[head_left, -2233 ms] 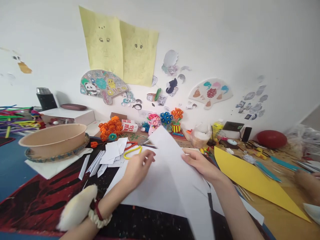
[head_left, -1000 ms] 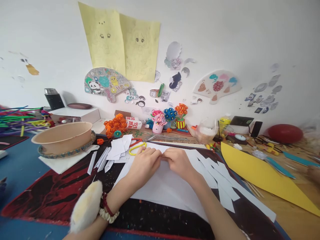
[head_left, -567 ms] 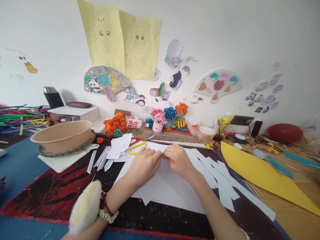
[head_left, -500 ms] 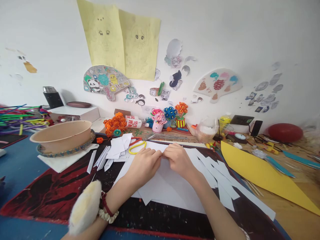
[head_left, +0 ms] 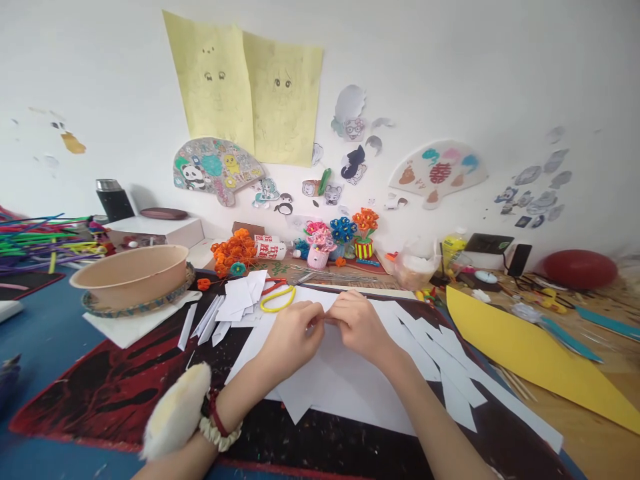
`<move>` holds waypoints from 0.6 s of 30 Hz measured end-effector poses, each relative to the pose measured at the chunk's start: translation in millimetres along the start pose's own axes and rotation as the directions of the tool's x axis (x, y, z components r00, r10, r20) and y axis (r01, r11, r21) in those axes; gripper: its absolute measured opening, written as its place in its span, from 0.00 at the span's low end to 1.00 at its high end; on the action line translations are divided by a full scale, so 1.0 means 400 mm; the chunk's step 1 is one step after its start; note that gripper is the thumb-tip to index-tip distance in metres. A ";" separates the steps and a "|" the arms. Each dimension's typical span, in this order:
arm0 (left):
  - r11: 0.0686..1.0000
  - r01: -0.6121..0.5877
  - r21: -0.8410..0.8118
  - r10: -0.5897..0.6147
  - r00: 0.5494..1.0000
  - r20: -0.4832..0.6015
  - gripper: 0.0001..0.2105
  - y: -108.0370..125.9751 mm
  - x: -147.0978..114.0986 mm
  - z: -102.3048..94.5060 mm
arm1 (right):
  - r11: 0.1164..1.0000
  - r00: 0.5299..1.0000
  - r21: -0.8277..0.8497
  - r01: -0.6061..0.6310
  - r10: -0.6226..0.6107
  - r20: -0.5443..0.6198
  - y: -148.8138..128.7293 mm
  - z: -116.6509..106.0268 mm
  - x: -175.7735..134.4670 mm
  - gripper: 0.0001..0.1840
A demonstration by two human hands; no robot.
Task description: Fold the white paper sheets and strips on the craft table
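Observation:
My left hand point(head_left: 299, 337) and my right hand point(head_left: 361, 325) meet fingertip to fingertip over large white paper sheets point(head_left: 345, 390). Both are closed in a pinch, thumbs and fingers pressed together. Whatever lies between the fingers is hidden behind them. Just beyond my left hand are scissors point(head_left: 278, 299) with yellow and red handles. To their left sit a pile of small cut white papers point(head_left: 239, 301) and several narrow folded paper pieces point(head_left: 187, 327). Long white paper strips point(head_left: 456, 381) overlap to the right of my right hand. A fluffy white-and-yellow piece point(head_left: 179, 413) is at my left wrist.
A beige basin point(head_left: 133, 277) stands on the left, near bundled coloured stems point(head_left: 50, 243). Potted craft flowers point(head_left: 365, 233) and loose orange flowers point(head_left: 233, 252) line the wall. A yellow sheet point(head_left: 535, 363) and a red oval object point(head_left: 580, 269) lie on the right.
The view has tilted slightly, so everything sits a little lower and further right. My left hand has turned a little and its fingers are more curled; both hands still meet at the fingertips.

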State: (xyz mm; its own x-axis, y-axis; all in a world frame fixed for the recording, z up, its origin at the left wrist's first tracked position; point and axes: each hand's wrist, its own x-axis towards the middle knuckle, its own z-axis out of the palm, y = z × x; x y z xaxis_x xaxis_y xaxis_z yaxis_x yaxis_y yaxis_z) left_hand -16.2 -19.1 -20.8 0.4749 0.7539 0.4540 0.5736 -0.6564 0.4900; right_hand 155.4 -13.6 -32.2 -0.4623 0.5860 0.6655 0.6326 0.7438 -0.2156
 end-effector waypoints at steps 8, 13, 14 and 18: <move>1.000 0.011 -0.008 -0.011 1.000 0.022 0.08 0.011 0.013 -0.009 | 0.999 0.999 -0.028 -0.020 0.019 -0.030 0.016 0.006 0.004 0.13; 0.999 -0.024 0.047 0.022 0.999 0.041 0.08 0.010 0.020 -0.013 | 0.997 0.999 -0.063 -0.048 0.049 0.006 0.033 -0.003 0.003 0.14; 0.998 -0.029 0.057 0.026 0.999 0.046 0.08 0.008 0.023 -0.012 | 0.996 0.998 -0.071 -0.056 0.057 0.008 0.038 -0.006 0.002 0.14; 0.997 -0.045 0.054 0.041 0.996 0.075 0.08 0.002 0.036 -0.009 | 0.991 0.997 -0.105 -0.081 0.081 0.002 0.050 -0.021 -0.001 0.15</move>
State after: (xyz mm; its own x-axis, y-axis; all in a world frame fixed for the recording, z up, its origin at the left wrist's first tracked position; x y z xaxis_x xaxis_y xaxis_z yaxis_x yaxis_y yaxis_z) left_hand -11.3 -8.8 -11.4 0.5471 0.7260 0.4166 0.5867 -0.6876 0.4278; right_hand 173.4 -1.4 -30.8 -0.4104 0.6450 0.6446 0.7297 0.6562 -0.1921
